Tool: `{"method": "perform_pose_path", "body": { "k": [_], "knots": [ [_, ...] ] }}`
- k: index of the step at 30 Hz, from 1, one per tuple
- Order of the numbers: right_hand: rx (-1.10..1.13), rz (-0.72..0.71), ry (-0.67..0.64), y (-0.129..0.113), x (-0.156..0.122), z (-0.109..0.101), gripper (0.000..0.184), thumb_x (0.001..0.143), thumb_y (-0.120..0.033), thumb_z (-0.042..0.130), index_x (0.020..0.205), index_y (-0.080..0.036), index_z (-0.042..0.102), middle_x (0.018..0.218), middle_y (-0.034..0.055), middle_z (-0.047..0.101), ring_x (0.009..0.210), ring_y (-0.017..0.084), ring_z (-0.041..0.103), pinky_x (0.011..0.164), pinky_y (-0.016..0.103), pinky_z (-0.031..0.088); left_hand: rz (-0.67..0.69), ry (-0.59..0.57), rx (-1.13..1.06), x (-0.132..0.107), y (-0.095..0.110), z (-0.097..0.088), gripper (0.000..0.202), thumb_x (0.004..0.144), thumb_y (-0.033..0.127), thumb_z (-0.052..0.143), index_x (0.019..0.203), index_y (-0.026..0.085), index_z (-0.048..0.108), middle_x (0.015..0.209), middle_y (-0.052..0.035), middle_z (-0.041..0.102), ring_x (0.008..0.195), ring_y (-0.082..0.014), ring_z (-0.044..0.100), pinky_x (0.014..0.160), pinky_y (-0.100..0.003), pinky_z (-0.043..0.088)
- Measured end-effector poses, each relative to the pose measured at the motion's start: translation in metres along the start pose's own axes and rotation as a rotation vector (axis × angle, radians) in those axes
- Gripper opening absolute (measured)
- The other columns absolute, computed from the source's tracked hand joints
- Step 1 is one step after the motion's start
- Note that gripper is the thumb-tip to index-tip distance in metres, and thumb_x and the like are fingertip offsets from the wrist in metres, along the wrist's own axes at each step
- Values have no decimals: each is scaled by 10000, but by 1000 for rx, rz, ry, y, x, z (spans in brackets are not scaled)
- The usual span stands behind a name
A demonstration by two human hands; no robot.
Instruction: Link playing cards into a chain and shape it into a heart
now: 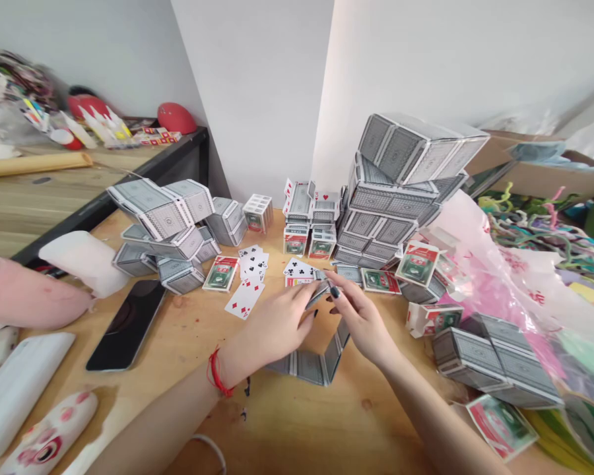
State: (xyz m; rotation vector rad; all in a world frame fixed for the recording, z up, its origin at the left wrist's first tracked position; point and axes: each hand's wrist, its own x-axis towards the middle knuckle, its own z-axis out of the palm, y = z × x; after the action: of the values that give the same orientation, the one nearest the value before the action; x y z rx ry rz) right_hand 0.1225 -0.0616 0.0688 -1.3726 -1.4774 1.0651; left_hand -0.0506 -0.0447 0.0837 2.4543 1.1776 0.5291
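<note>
Grey card (317,295): raised between both hands above the table (376,422); patterned back, partly hidden by fingers.
Left hand (288,315): closed narrowly on the card, thumb beneath.
Right hand (361,323): fingertips pinching the card's right end.
Card frame (307,367): standing below the hands, flat panels set at angles.
Card boxes (221,274): red and green, contents mostly hidden.
Cardboard box (499,144): brown, pale blue material inside.
Card tower (383,227): stacked grey blocks, sharp-edged, patterned.

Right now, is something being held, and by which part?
The left hand holds a grey-patterned card piece near its edges; the right hand is at its right end, exact contact hidden.
</note>
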Motion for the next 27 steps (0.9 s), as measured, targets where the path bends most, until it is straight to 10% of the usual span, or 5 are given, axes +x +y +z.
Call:
{"method": "perform_pose_path", "body": {
  "k": [5, 13, 21, 27],
  "knots": [
    [-99, 169, 18, 17, 8, -12, 464, 887, -437, 293, 1315, -276, 371, 1189, 100, 480, 980, 187, 568, 684, 316, 538, -46, -107, 83, 0, -17, -16, 390, 800, 225, 490, 1189, 200, 479, 1176, -84, 569, 1052, -255, 545, 846, -392, 462],
    [-470, 75, -277, 14, 11, -33, 364, 878, -400, 347, 998, -221, 641, 995, 86, 657, 930, 262, 607, 816, 409, 453, -159, -59, -155, 10, -51, -21, 277, 854, 254, 395, 1017, 214, 615, 1007, -29, 663, 858, -168, 621, 758, -295, 483],
    [-447, 106, -279, 13, 15, -65, 372, 865, -418, 376, 1095, -234, 604, 902, 56, 669, 766, 206, 624, 700, 338, 486, -202, -202, -439, 13, -82, -38, 351, 873, 375, 387, 1140, 197, 530, 1174, -58, 586, 1056, -164, 557, 859, -303, 463],
    [-383, 87, -624, -1, 1, -72, 806, 672, -265, 641, 1379, -322, 257, 1106, 46, 589, 643, 119, 602, 609, 241, 477, 16, -545, -410, 4, -76, -43, 946, 592, 324, 736, 1376, 289, 206, 1428, -73, 300, 1258, -231, 366, 938, -301, 408]
  ]
}}
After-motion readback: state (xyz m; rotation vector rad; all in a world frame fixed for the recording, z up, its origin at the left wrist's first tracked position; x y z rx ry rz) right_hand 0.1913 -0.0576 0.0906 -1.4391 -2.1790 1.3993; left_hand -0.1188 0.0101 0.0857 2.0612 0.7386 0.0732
